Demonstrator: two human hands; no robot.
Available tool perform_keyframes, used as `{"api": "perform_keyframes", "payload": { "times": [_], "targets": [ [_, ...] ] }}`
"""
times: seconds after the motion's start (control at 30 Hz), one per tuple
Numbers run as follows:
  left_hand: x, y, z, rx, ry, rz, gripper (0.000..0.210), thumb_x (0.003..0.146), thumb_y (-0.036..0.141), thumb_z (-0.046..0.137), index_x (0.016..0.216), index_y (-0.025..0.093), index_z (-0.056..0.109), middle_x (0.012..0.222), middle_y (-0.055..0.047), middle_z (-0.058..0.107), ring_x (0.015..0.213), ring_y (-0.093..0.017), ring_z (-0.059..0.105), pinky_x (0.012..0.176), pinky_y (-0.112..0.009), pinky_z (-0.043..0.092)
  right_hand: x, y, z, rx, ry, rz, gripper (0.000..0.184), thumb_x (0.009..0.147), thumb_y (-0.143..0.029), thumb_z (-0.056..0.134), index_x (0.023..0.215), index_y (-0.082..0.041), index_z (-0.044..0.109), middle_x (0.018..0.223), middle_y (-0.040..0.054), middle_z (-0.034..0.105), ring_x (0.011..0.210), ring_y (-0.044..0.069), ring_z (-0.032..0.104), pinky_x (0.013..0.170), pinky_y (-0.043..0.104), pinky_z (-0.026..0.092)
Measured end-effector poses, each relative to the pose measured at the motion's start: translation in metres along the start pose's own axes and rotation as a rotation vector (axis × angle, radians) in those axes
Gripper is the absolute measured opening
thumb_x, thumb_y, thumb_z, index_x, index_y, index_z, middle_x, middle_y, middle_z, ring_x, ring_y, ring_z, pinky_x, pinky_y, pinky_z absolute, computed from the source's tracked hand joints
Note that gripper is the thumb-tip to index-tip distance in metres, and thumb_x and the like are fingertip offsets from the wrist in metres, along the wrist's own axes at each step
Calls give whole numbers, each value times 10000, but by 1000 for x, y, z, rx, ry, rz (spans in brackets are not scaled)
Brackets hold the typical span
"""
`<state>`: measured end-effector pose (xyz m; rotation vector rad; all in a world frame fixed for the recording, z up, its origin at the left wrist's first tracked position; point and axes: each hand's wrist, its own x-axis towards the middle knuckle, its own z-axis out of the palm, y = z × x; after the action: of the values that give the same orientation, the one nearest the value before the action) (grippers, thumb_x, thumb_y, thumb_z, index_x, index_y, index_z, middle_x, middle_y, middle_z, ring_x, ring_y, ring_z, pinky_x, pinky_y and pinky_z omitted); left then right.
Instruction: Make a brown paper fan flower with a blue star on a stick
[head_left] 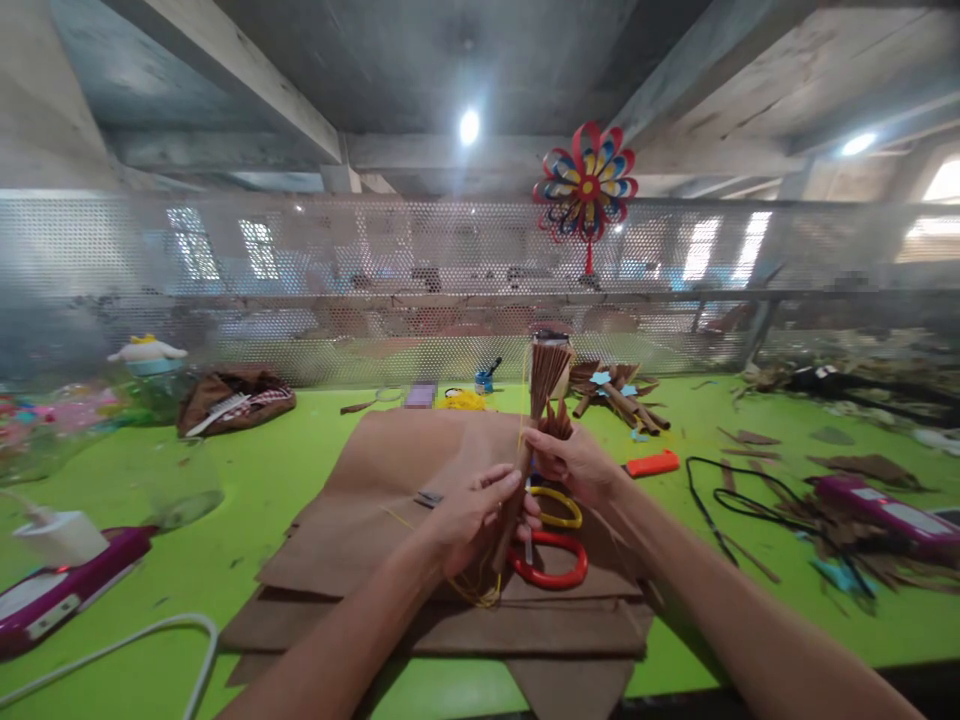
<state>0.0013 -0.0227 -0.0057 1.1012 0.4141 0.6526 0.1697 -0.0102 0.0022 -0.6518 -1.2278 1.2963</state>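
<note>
Upright over the stack of brown paper sheets [390,470] stands a brown paper roll with a pleated, fanned top [551,370]. My left hand [476,515] is closed around its lower stem. Higher up, my right hand [574,460] pinches it just under the fan, beside a smaller pleated brown piece [555,420]. A thin yellow thread [523,400] runs up by the roll, and loose loops of it hang below my left hand. Scissors with one red and one yellow handle [559,580] lie on the sheets behind the hands, partly hidden by them.
Finished-looking brown paper rolls [630,400] lie at the back right, near an orange-handled knife [652,463]. Black cord [712,495] and a purple power strip [892,510] are at right. Another purple strip [82,585] with a white charger lies left. A perforated screen [420,340] closes the back.
</note>
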Motion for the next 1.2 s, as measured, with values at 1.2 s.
{"api": "perform_keyframes", "payload": {
  "times": [1.2],
  "targets": [
    [17, 0, -24, 481, 482, 265, 191, 796, 301, 486, 924, 159, 471, 577, 29, 520, 414, -81, 530, 398, -180, 431, 4, -4, -44, -928, 243, -28, 139, 687, -272, 549, 662, -149, 609, 526, -18, 528, 483, 113, 458, 485, 231, 333]
  ]
}}
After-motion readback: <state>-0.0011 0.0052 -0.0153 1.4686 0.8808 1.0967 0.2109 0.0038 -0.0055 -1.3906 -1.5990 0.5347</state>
